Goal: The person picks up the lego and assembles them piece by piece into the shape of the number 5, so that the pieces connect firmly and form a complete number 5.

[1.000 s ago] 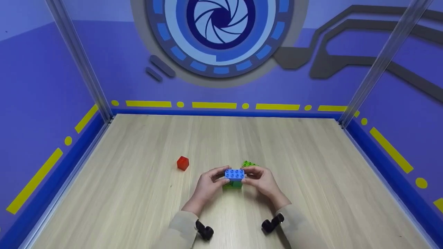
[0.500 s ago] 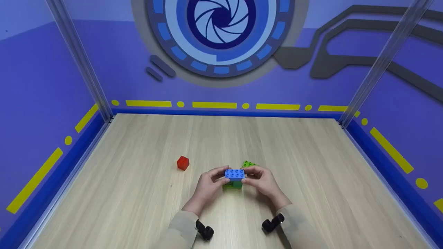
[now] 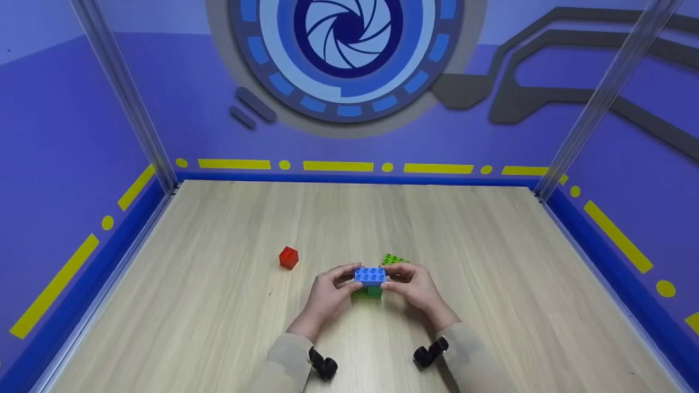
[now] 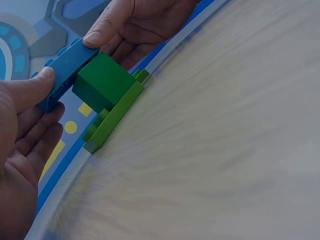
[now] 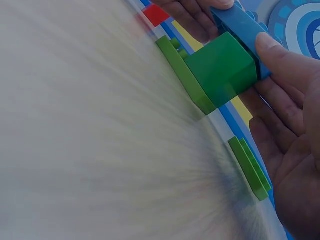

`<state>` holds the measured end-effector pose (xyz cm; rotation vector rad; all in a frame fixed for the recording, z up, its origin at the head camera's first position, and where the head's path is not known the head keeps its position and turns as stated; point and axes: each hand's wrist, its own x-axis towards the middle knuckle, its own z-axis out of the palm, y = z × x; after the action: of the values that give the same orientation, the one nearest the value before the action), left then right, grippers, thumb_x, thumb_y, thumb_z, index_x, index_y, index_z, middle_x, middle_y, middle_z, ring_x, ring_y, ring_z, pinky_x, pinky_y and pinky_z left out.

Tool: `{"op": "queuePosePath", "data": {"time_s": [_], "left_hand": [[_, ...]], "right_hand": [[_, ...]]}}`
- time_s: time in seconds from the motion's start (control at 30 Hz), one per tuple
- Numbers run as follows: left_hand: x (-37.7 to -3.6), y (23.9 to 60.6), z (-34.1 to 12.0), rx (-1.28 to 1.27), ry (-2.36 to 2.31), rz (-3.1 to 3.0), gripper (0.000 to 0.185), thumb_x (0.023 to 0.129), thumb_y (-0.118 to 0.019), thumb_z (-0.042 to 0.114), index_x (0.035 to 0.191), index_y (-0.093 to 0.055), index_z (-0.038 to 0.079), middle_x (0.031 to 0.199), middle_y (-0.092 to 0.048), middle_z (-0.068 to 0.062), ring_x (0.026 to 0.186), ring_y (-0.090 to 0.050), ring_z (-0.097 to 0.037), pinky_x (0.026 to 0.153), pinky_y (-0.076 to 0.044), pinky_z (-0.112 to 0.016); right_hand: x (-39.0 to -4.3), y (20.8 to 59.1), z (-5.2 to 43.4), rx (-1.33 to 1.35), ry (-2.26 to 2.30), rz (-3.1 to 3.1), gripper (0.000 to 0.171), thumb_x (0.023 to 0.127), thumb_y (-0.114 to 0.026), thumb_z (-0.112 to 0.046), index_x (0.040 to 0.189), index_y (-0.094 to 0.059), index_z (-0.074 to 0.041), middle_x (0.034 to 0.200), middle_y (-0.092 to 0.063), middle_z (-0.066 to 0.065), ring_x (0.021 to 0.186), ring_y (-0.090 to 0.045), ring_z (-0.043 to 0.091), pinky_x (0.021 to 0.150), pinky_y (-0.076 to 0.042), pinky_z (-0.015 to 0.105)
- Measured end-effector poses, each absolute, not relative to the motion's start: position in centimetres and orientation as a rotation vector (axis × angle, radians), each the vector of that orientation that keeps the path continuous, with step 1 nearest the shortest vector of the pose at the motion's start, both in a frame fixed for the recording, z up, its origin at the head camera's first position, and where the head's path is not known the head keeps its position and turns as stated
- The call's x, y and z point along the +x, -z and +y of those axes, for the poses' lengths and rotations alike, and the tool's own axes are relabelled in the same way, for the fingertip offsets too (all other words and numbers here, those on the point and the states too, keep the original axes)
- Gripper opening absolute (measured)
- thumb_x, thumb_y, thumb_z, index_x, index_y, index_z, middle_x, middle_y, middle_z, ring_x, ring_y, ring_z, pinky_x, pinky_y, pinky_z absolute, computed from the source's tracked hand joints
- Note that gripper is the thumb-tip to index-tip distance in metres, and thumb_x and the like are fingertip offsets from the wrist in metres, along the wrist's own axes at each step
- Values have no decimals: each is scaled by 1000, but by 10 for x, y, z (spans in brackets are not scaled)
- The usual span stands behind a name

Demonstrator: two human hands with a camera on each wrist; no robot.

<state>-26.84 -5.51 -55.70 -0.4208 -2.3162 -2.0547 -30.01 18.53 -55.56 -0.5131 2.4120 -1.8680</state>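
- The blue eight-stud building brick point(image 3: 370, 276) was over a dark green block point(image 4: 103, 80) on a light green studded plate point(image 4: 117, 119); whether brick and block were locked together, I could not tell.
- The left hand point(image 3: 326, 293) pinched the brick's left end and the right hand point(image 3: 417, 285) its right end, thumbs on the near side.
- It looked like hard plastic: probably light, stiff, tough and only slightly slippery, with the two ends a sensible hold that left the studs bare.
- The wood-grain tabletop point(image 3: 218, 327) looked flat and smooth, likely to let loose pieces slide.
- A red block point(image 3: 288, 258) rested beyond the left hand; a second light green plate point(image 3: 394, 259) lay just past the right fingers.
- Purple-blue walls point(image 3: 164, 98) with yellow dashes stood behind and at both sides, metal posts point(image 3: 124, 90) at the corners.
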Motion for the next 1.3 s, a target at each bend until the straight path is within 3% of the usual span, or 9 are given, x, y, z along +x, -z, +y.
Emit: {"op": "queuePosePath", "data": {"time_s": [0.43,0.63,0.83,1.0,1.3], "left_hand": [[-269,560,-56,-434,2065,-2276,41,92,-77,10,132,-69,5,135,-69,-15,126,-66,-32,102,-58,-31],[-268,560,-56,-407,2006,-2293,41,93,-75,10,134,-69,8,136,-68,-13,127,-65,-31,104,-56,-34],[-271,562,-56,-404,1995,-2279,42,94,-74,9,136,-67,6,138,-67,-13,127,-65,-31,106,-55,-38],[-270,563,-56,-413,1975,-2293,42,95,-73,9,136,-67,7,137,-66,-13,127,-65,-31,105,-55,-32],[-268,559,-57,-490,1858,-2315,43,95,-73,9,137,-65,4,138,-66,-13,127,-64,-34,104,-56,-35]], "right_hand": [[-298,556,183,-526,1901,2401,39,84,-83,-5,120,-72,5,117,-75,21,98,-70,4,89,-57,20],[-297,557,179,-535,1902,2426,38,85,-82,-6,121,-72,3,118,-74,23,99,-70,3,92,-58,22],[-297,560,177,-539,1869,2474,42,85,-83,-11,123,-71,2,119,-73,23,106,-72,16,97,-60,30],[-297,563,178,-502,1829,2470,49,82,-86,-10,128,-70,-4,123,-72,19,117,-69,30,104,-57,34],[-296,560,177,-542,1834,2458,48,84,-84,-5,129,-69,-6,121,-73,18,114,-69,24,106,-56,41]]}}
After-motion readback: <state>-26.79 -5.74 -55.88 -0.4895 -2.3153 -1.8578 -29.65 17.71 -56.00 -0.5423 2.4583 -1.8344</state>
